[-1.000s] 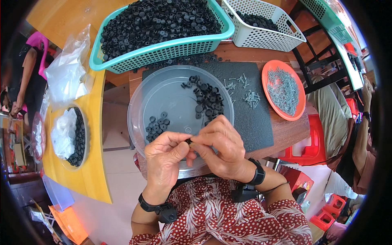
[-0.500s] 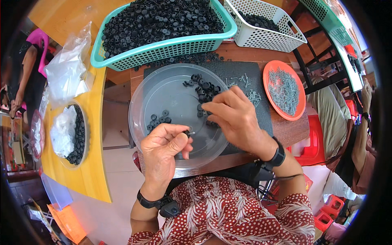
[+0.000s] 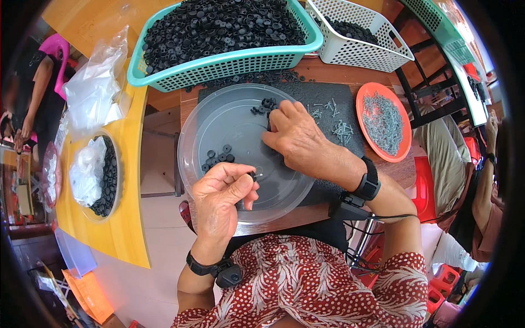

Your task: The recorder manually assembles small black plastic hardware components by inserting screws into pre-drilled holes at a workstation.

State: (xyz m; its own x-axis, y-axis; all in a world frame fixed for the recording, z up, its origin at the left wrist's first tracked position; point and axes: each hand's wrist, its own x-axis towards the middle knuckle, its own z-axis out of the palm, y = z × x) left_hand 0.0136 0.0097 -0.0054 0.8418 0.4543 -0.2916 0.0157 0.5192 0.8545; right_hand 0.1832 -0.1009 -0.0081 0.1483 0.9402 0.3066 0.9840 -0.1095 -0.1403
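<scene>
A clear round plastic basin [image 3: 188, 128] stands before me on a dark mat. Over its near left part, my left hand [image 3: 221, 191] pinches a screw with a black cap [image 3: 253, 175] between thumb and index finger; the metal tip sticks out to the right. At the basin's right side, my right hand [image 3: 299, 136] reaches down with bent fingers into a heap of small black plastic caps [image 3: 266, 106]. Its fingertips are closed, and whatever they grip is hidden beneath the hand. A smaller group of black caps [image 3: 217, 158] lies at the basin's left.
Loose screws [image 3: 343, 131] lie on the dark mat [image 3: 355, 147], left of an orange plate [image 3: 407, 117] of screws. Behind stand a teal basket [image 3: 229, 61] and a white basket [image 3: 358, 56], both holding black parts. A yellow table [image 3: 128, 218] bears plastic bags [image 3: 95, 101].
My right hand has moved back and slightly left, deeper over the heap of caps, covering most of it. My left hand keeps its pinch on the capped screw, nearly in place.
</scene>
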